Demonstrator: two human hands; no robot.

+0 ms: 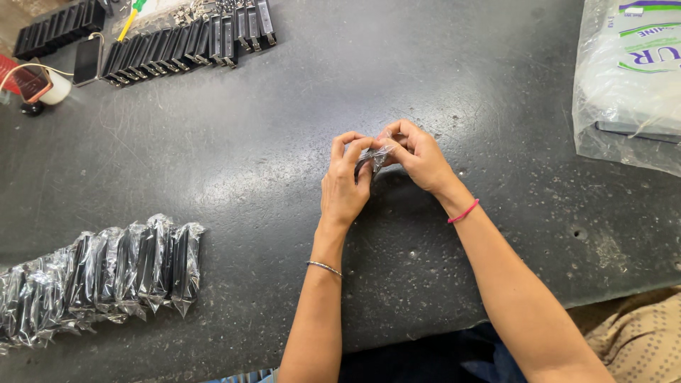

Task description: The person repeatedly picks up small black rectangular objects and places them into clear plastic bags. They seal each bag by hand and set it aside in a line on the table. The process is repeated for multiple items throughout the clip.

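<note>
item in hand: small black part in clear film sleeve [374,157], held above the dark worktop [284,156] near its middle, between both hands. most of it is hidden by fingers; only a crinkled bit of film and a dark sliver show.

left hand [345,181]: grip closed on the sleeved part from below and from the near side, thumb and forefinger pinched at the top, palm turned away from the camera. thin metal bangle [324,267] on the wrist.

right hand [415,152]: grip closed on the film's upper edge, fingertips curled in from the right and far side, meeting the left fingertips. red thread band [463,211] on the wrist.

key relation: the part sits directly between the two grips, touching both; neither hand is nearer. its long axis appears to run roughly from the far side toward the person, slightly tilted, though the covering fingers leave this uncertain.

surroundings:
- row of finished sleeved black parts [106,273], lying side by side at near left, well apart from the hands.
- rows of bare black parts [191,39], far left.
- phone [88,59] beside them, and a white tape roll [53,86] at the left edge.
- large clear plastic bag [628,78], far right.
</note>
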